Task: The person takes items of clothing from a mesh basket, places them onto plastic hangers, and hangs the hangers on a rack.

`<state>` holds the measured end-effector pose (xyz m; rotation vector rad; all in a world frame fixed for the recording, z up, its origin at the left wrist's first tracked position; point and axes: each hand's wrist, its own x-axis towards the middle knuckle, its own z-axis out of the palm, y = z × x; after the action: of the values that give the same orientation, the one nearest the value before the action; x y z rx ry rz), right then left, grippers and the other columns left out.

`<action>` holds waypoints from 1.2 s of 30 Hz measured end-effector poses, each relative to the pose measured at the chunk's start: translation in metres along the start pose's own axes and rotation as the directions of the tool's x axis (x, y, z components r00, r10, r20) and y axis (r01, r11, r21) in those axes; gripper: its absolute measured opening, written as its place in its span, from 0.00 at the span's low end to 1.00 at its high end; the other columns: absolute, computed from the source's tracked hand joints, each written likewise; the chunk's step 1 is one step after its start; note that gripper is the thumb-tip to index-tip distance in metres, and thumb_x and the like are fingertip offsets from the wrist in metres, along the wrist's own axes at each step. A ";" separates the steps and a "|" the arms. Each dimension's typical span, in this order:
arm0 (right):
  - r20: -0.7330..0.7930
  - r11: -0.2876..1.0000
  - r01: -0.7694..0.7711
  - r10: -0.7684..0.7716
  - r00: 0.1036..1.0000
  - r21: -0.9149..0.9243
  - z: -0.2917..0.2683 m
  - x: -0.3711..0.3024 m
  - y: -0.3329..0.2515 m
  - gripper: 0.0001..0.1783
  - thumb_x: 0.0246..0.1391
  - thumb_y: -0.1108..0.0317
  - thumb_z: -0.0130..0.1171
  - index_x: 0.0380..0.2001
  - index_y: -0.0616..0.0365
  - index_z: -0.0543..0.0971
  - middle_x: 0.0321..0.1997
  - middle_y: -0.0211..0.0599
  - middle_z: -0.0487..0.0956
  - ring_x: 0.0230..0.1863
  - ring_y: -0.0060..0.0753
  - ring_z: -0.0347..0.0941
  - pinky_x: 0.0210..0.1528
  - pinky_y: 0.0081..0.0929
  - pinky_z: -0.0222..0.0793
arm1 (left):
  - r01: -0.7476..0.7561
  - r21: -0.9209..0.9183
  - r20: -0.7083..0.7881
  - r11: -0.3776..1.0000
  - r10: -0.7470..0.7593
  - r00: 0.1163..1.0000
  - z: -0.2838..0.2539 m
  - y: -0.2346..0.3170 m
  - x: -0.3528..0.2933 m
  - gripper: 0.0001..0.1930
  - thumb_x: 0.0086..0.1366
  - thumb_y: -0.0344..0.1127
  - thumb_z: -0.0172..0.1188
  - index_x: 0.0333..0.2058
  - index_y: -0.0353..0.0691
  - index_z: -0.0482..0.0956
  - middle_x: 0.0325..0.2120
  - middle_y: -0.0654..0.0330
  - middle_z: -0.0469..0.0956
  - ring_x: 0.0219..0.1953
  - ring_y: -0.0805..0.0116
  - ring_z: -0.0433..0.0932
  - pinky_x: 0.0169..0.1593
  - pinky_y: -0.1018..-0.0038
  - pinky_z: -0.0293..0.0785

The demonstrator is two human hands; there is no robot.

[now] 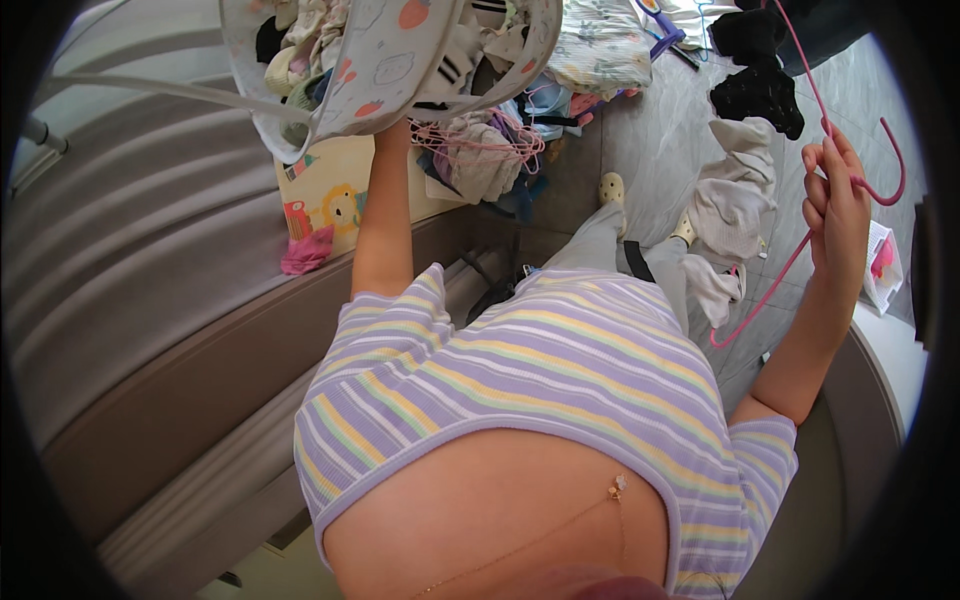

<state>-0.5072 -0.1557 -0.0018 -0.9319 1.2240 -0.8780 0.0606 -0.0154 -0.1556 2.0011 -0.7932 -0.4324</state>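
My right hand (838,205), raised on the right, has its fingers curled round a bare pink hanger (770,292). The hanger's hook points to the right, and one arm slants down to the left. No garment hangs on it. On the other side my left forearm (385,215) reaches up to a white laundry basket (400,65) printed with strawberries. The basket's wall hides my left hand, so its fingers do not show. Clothes (300,45) fill the basket. Just beyond my left wrist lies a heap of pink hangers (480,145) mixed with garments.
Grey and white clothing (735,190) lies on the tiled floor by my feet, with black clothing (757,100) farther off. A cream box (340,200) with a lion picture and a pink cloth (307,250) stand beside the grey bedding (150,250). A small white basket (882,268) sits at right.
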 end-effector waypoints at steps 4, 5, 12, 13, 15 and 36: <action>0.013 0.999 0.014 -0.015 1.000 0.049 0.003 -0.010 -0.007 0.22 0.57 0.64 0.45 0.52 0.65 0.60 0.26 0.28 0.70 0.11 0.05 0.47 0.09 0.05 0.42 | -0.174 0.189 0.019 0.966 0.174 0.985 -0.040 -0.018 -0.062 0.14 0.58 0.37 0.49 0.38 0.33 0.72 0.38 0.56 0.73 0.41 0.59 0.70 0.45 0.69 0.66; 0.004 0.999 0.025 -0.026 1.000 0.043 0.002 -0.012 -0.007 0.22 0.57 0.64 0.45 0.52 0.64 0.61 0.26 0.28 0.70 0.12 0.05 0.47 0.09 0.05 0.41 | -0.237 0.242 0.042 0.941 0.233 0.971 -0.050 -0.025 -0.081 0.14 0.59 0.37 0.49 0.39 0.33 0.72 0.38 0.55 0.73 0.41 0.59 0.70 0.45 0.69 0.66; 0.036 0.999 0.006 -0.008 0.999 0.051 0.030 -0.037 -0.038 0.07 0.56 0.69 0.42 0.36 0.60 0.66 0.20 0.31 0.68 0.10 0.08 0.49 0.08 0.09 0.42 | -0.478 0.605 0.451 0.637 0.222 0.865 -0.048 0.026 -0.210 0.11 0.53 0.32 0.54 0.18 0.35 0.64 0.18 0.52 0.65 0.25 0.52 0.68 0.28 0.66 0.63; 0.046 0.999 0.014 -0.016 0.999 0.047 0.028 -0.041 -0.040 0.07 0.55 0.69 0.42 0.35 0.59 0.66 0.21 0.31 0.68 0.10 0.08 0.50 0.08 0.09 0.42 | -0.489 0.559 0.439 0.670 0.261 0.860 -0.040 0.032 -0.215 0.11 0.54 0.33 0.54 0.18 0.35 0.64 0.18 0.53 0.65 0.24 0.55 0.68 0.27 0.67 0.63; 0.087 0.998 0.026 -0.031 0.996 0.057 0.024 -0.035 -0.038 0.06 0.55 0.69 0.43 0.35 0.59 0.66 0.21 0.30 0.68 0.10 0.08 0.50 0.08 0.08 0.43 | -0.502 0.482 0.395 0.718 0.333 0.856 -0.018 0.053 -0.222 0.12 0.55 0.33 0.54 0.18 0.36 0.64 0.17 0.56 0.65 0.21 0.61 0.68 0.24 0.69 0.62; 0.104 0.990 0.046 -0.060 0.993 0.134 -0.044 -0.044 -0.048 0.06 0.54 0.70 0.44 0.36 0.55 0.65 0.22 0.31 0.68 0.10 0.08 0.51 0.08 0.08 0.43 | 0.773 -0.333 0.943 0.541 0.177 0.282 0.195 0.292 -0.323 0.14 0.58 0.36 0.56 0.41 0.39 0.66 0.33 0.59 0.73 0.34 0.73 0.74 0.36 0.74 0.73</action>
<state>-0.5588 -0.1378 0.0545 -0.8974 1.0402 -0.9269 -0.3945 -0.0278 -0.0113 0.8179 -0.5453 -2.0107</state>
